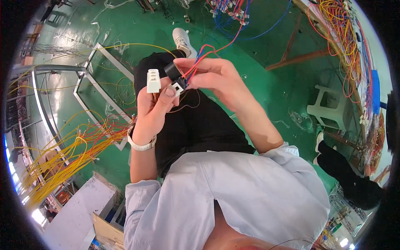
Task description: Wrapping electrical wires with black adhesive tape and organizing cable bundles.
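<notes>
My left hand point(152, 110) is closed around a white plastic connector housing point(153, 82), which sticks up above the fingers. Between its thumb and fingertips a smaller white connector point(178, 88) shows, close against a black part under my right fingers. My right hand point(214, 77) pinches a black cylindrical component point(171, 72) with thumb and fingers. Red and blue wires point(200, 60) run from beside it up toward the top of the view. Both hands meet above my lap, and the fingers partly hide where the parts touch.
Yellow and red wire bundles point(75, 154) hang at the left beside a grey metal frame point(109, 62). On the right are a wire-laden bench point(333, 29), a white plastic stool point(329, 106) and another person's dark-clothed leg point(341, 171). A pale board point(79, 208) lies lower left.
</notes>
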